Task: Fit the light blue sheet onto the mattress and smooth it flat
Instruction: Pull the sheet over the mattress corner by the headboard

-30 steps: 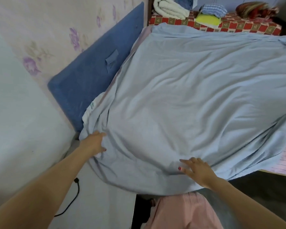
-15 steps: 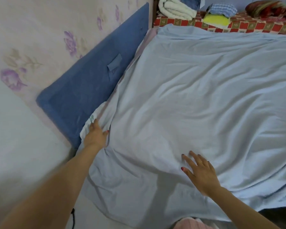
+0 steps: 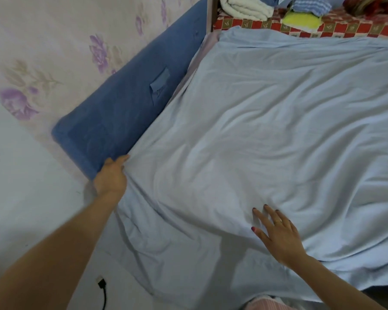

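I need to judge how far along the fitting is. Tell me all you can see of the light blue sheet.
The light blue sheet is thin, soft-looking cloth spread over the bed, creased throughout. Its near edge hangs loose, untucked. The left hand is at its corner beside the dark blue headboard pad; the right hand lies flat on it near the front. Its far edge reaches the checkered cloth.

A home bedroom: a bed spread with a crumpled light blue sheet (image 3: 267, 135), pale wallpaper printed with purple flowers (image 3: 54, 52), and folded white towels (image 3: 244, 6) beside it.
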